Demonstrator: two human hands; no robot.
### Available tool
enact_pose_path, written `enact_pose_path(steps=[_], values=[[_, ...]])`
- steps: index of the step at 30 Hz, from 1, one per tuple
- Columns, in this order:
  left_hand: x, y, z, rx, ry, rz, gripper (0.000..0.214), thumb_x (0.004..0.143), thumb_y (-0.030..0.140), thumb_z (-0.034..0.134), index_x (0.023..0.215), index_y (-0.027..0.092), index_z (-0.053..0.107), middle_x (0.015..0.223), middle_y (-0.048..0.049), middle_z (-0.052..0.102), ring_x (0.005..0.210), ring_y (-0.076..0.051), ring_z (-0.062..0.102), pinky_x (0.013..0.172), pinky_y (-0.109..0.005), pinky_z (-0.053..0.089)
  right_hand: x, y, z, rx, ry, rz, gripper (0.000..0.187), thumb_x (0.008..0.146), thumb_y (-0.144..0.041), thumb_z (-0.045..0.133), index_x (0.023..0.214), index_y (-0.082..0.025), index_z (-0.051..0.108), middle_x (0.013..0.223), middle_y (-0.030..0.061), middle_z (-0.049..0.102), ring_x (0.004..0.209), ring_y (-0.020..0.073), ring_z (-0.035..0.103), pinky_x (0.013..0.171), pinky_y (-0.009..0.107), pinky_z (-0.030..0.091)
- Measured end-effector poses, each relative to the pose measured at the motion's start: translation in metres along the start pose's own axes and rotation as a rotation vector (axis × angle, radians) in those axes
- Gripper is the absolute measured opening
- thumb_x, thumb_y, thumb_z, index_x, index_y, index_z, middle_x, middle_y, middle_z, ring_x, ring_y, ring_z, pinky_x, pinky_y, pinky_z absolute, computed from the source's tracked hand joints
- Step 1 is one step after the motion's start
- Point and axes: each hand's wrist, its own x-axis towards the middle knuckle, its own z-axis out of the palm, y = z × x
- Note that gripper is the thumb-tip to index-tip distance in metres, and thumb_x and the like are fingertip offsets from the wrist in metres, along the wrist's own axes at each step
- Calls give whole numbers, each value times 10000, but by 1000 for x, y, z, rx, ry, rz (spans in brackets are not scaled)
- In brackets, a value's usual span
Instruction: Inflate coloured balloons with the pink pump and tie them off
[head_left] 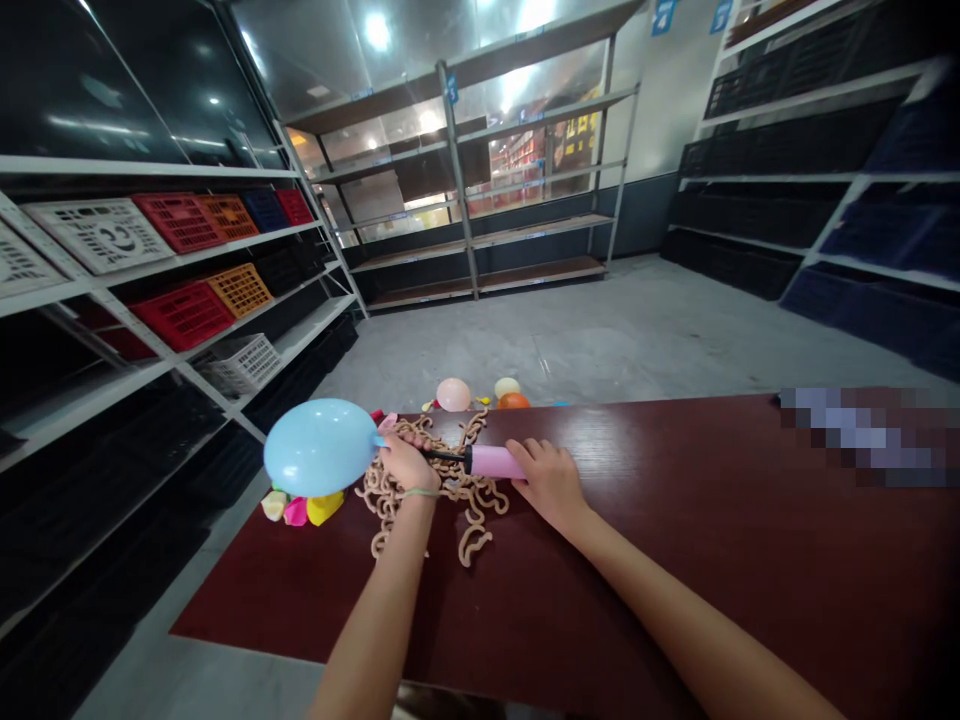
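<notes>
An inflated light-blue balloon [321, 447] points its neck at my left hand [410, 462], whose fingers are closed round that neck. From the same hand a black rod runs right into the pink barrel of a hand balloon pump [493, 461]. My right hand [550, 483] is wrapped round the barrel's right end. The joint between neck and pump is hidden by my left fingers. Beneath both hands lies a tangle of tan, curled worm-like pieces [474, 545]. Uninflated balloons, among them a yellow one [325, 508] and a pink one [296, 512], lie below the blue balloon.
The dark red table [675, 540] spreads to the right, with a blurred-out object [862, 430] near its far edge. Beyond the table are a pale pink balloon [454, 394] and an orange balloon [514, 401]. Shelves with crates [180, 222] stand left; more shelving [469, 240] lines the back.
</notes>
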Motion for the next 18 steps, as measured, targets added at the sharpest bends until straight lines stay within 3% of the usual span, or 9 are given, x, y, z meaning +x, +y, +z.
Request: enact_pose_path(steps=[3, 6, 12, 15, 18], values=[[-23, -29, 14, -64, 128, 55, 237, 879, 307, 379, 717, 235, 221, 579, 69, 289, 452, -73, 318, 445, -216, 291, -2, 0, -3, 8, -10, 2, 492, 799, -276, 688, 1269, -254, 546, 1062, 78, 629, 923, 238, 509, 735, 346, 285], [-30, -30, 19, -82, 128, 57, 226, 850, 280, 436, 693, 231, 281, 560, 68, 334, 440, -81, 358, 444, -234, 322, -4, -2, -5, 13, -7, -17, 491, 805, -270, 678, 1275, -246, 536, 1069, 77, 629, 927, 237, 515, 733, 345, 294], [10, 33, 0, -98, 22, 139, 218, 824, 290, 533, 716, 225, 356, 544, 74, 345, 412, -78, 363, 419, -224, 311, -6, -10, -3, 33, 0, -49, 519, 819, -250, 670, 1305, -243, 490, 1049, 59, 630, 916, 225, 531, 700, 333, 313], [33, 63, -7, -107, 80, 148, 138, 797, 223, 496, 738, 228, 371, 530, 75, 321, 396, -82, 345, 403, -217, 276, -4, -11, 0, 47, -1, -45, 521, 818, -257, 676, 1303, -243, 486, 1042, 49, 627, 919, 221, 535, 704, 331, 323], [38, 67, 3, -145, 187, 220, 128, 804, 223, 476, 752, 232, 359, 531, 79, 304, 384, -76, 306, 395, -217, 242, -1, -10, 1, 47, -10, -16, 526, 823, -271, 675, 1310, -244, 477, 1043, 47, 621, 914, 217, 529, 708, 327, 327]])
